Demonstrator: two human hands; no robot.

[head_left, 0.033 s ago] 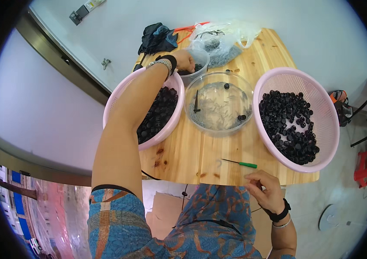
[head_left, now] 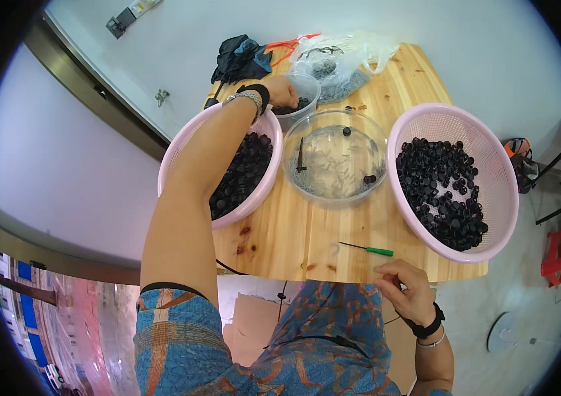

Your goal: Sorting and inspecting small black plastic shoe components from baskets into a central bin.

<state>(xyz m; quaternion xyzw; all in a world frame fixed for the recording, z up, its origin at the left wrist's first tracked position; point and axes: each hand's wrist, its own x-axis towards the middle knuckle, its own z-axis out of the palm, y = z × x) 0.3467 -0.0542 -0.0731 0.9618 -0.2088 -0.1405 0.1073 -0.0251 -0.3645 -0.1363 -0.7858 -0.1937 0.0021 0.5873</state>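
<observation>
The left hand point(head_left: 281, 92), opening and hold hidden, should pinch lightly among small black plastic parts point(head_left: 303, 103); the half-curled right hand point(head_left: 408, 290) looks empty.

Legible text: none | clear plastic bag point(head_left: 360, 53): dark marks, too creased to tell whether lettering | white wall fitting point(head_left: 142, 8): small yellowish patch, too small to read | blue-and-white items point(head_left: 24, 270), lower left: too blurred for wording
</observation>
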